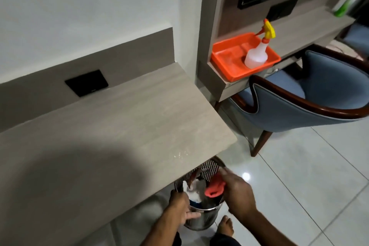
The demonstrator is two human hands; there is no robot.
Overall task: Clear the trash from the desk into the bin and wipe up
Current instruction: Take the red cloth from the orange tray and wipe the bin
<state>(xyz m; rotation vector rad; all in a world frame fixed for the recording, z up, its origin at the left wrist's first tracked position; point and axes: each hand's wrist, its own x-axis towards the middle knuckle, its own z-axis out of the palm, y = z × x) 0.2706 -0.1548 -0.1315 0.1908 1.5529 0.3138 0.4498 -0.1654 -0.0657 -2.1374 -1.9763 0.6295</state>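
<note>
A person stands at the near edge of a pale wood-grain table (123, 118), both hands low in the frame over a perforated metal bin (201, 215) that sits on the white tiled floor (299, 175), partly tucked under the table's edge. The left hand (182, 208) grips the bin's near rim, fingers curled over the metal. The right hand (236, 191) is closed around a red-orange cloth (214, 188), held over the bin's open mouth. Inside the bin lies crumpled white trash (194, 190) with something dark and blue below it. A small patch of wet droplets (180, 154) glistens on the table just above the bin. A bare foot (225, 225) shows beside the bin at the bottom of the frame. In the upper right, an orange tray (229, 60) on a second, lower table holds a clear spray bottle (257, 52) with a yellow trigger, beside a blue upholstered chair (319, 94).
</note>
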